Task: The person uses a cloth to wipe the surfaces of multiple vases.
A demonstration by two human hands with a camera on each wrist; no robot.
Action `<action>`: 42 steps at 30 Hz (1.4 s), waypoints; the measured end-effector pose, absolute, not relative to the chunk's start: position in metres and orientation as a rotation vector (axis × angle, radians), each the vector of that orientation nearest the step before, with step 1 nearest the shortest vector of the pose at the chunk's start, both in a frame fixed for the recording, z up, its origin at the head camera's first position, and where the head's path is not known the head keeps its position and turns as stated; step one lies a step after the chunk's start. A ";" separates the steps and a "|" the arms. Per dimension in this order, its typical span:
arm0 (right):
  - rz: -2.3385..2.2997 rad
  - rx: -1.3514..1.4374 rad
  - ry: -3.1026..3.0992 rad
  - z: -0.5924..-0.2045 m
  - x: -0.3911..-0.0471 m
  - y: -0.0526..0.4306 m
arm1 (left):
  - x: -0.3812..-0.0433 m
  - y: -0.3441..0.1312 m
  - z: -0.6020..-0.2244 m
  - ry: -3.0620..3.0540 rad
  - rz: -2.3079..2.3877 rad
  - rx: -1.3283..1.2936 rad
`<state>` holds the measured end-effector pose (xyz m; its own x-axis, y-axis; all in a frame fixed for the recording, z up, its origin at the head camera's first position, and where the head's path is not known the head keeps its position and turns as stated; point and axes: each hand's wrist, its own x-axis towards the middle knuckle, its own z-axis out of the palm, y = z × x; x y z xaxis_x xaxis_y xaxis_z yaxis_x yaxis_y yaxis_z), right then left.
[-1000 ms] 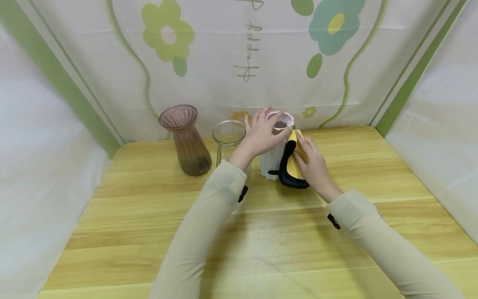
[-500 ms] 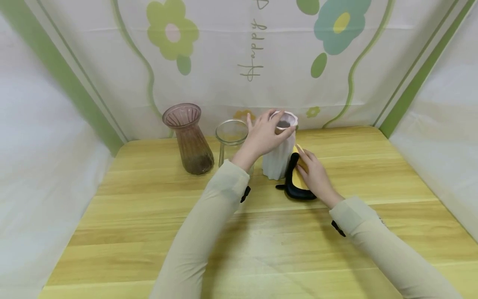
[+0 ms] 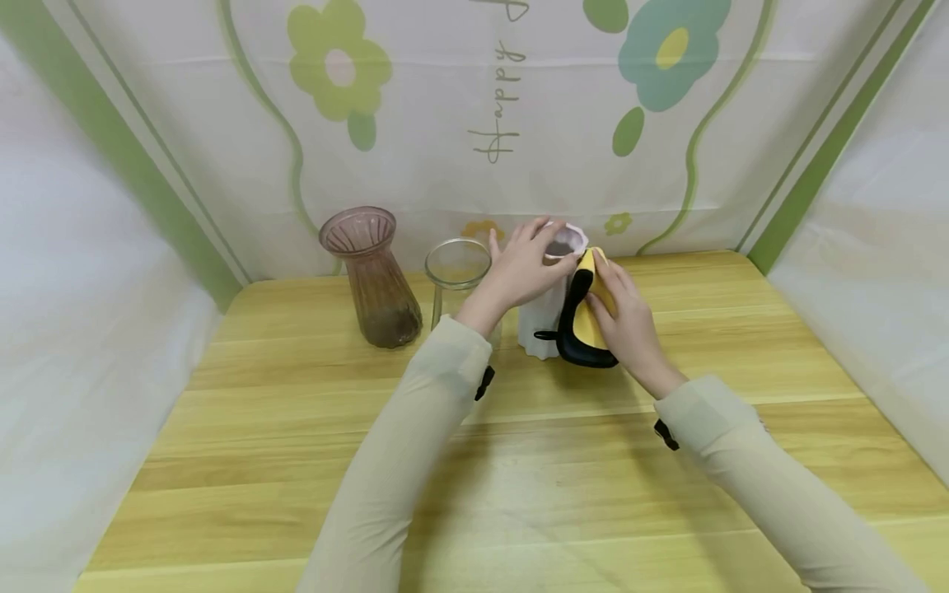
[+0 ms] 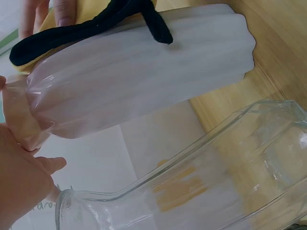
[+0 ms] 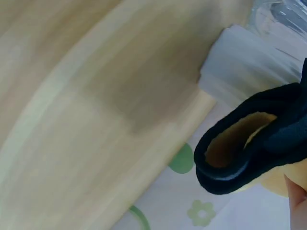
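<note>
A white fluted vase (image 3: 541, 323) with a pinkish rim stands upright on the table. My left hand (image 3: 522, 268) grips it by the rim, thumb and fingers spread around the top; the left wrist view shows the vase body (image 4: 148, 72) at length. My right hand (image 3: 630, 325) holds a yellow cloth mitt (image 3: 591, 317) with black edging and a small black loop against the right side of the vase. In the right wrist view the mitt's pocket opening (image 5: 235, 143) gapes, and only a bit of the right hand (image 5: 298, 199) shows.
A clear glass vase (image 3: 457, 265) stands just left of the white one, partly behind my left forearm. Further left is a purple-brown ribbed glass vase (image 3: 378, 284). A flower-printed cloth (image 3: 415, 123) hangs behind the wooden table (image 3: 534, 478).
My right hand slid the mitt down the vase's side, then brought it back up near the rim. The left hand has kept its grip on the vase.
</note>
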<state>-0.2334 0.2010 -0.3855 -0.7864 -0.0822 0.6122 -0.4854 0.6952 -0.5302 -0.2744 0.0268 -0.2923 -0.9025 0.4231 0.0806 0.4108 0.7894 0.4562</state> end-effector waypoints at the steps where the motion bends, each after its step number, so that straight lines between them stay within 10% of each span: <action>1: 0.957 0.435 -2.336 -0.384 -0.233 0.200 | -0.274 0.027 -0.293 2.948 0.739 0.686; 24: 0.889 0.400 -2.659 -0.424 -0.228 0.208 | -0.271 0.027 -0.296 2.996 0.713 0.677; 42: 0.999 0.409 -2.350 -0.380 -0.230 0.198 | -0.274 0.028 -0.292 2.910 0.737 0.699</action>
